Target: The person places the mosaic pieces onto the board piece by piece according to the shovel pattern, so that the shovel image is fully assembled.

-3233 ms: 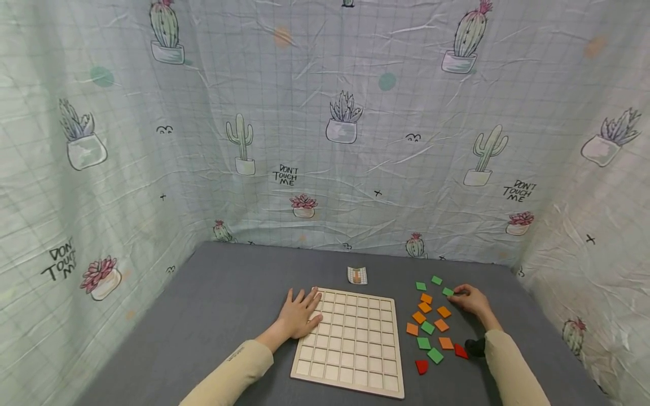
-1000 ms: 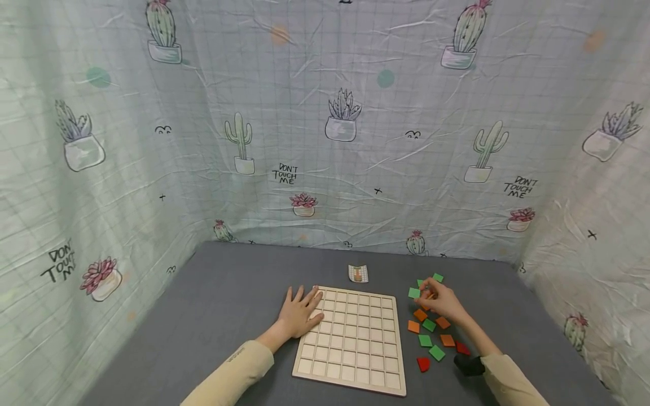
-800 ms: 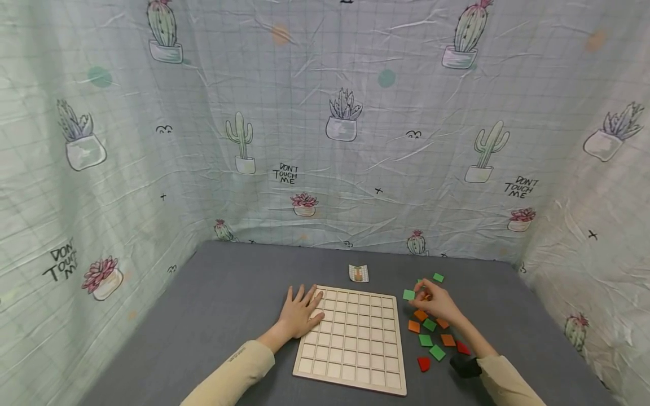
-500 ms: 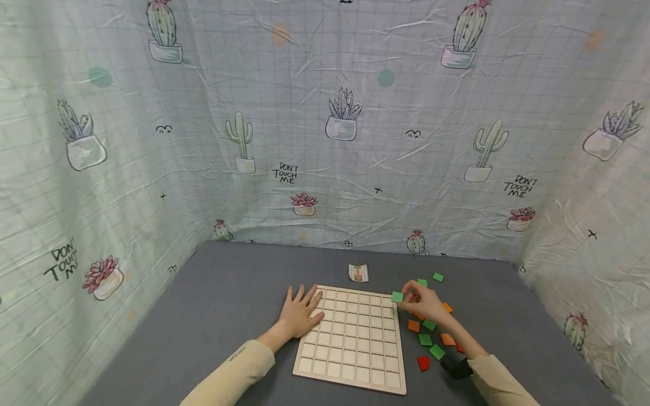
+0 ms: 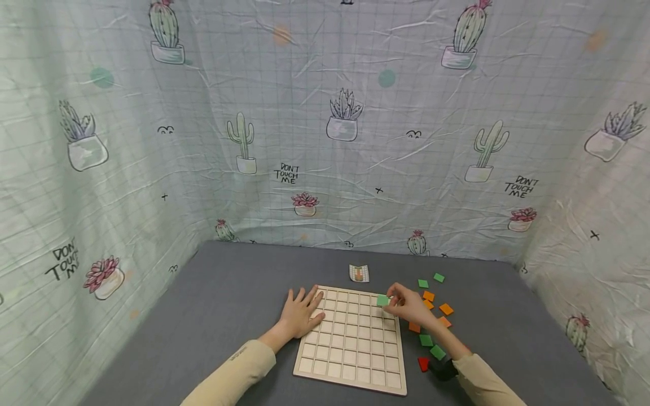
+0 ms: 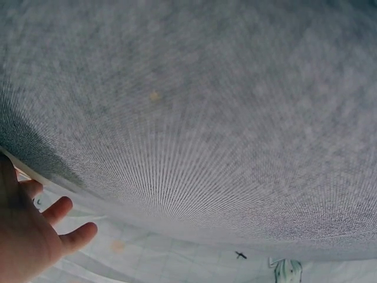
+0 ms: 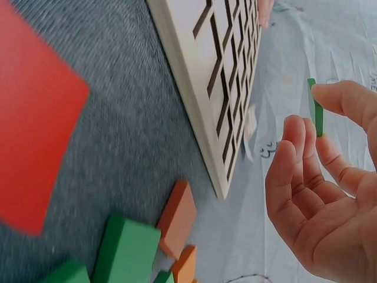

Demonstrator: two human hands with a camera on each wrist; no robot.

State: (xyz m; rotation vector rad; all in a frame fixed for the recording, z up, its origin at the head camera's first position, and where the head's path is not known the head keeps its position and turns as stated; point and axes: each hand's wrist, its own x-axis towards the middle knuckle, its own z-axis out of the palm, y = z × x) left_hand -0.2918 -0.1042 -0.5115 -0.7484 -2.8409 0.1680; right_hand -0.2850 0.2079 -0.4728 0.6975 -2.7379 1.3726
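My right hand [image 5: 408, 304] pinches 1 thin, flat green square tile [image 5: 382, 300] between thumb and fingertip, other fingers curled in toward the palm. Tile is over the far right corner of the pale wooden grid board [image 5: 350, 338], held up off it; right wrist view shows it edge-on. My left hand [image 5: 296, 316] lies flat, fingers spread, across the board's left edge near the far left corner, holding nothing. Board sits on the dark grey tabletop [image 5: 228, 293], its cells shallow and square.

Loose pieces lie right of the board, some partly under my right forearm in the head view: at least 4 green tiles [image 5: 439, 277], at least 5 orange tiles [image 5: 446, 309], 1 red piece [image 5: 424, 363] with a rounded side, near the board's near right corner. Small white printed card [image 5: 359, 273] with an orange-brown figure lies just beyond the board's far edge. Cream sleeves [image 5: 228, 375] on both arms, black object [image 5: 443, 370] at my right wrist. Pale fabric backdrop [image 5: 304, 84] printed with potted cacti hangs behind and at both sides.
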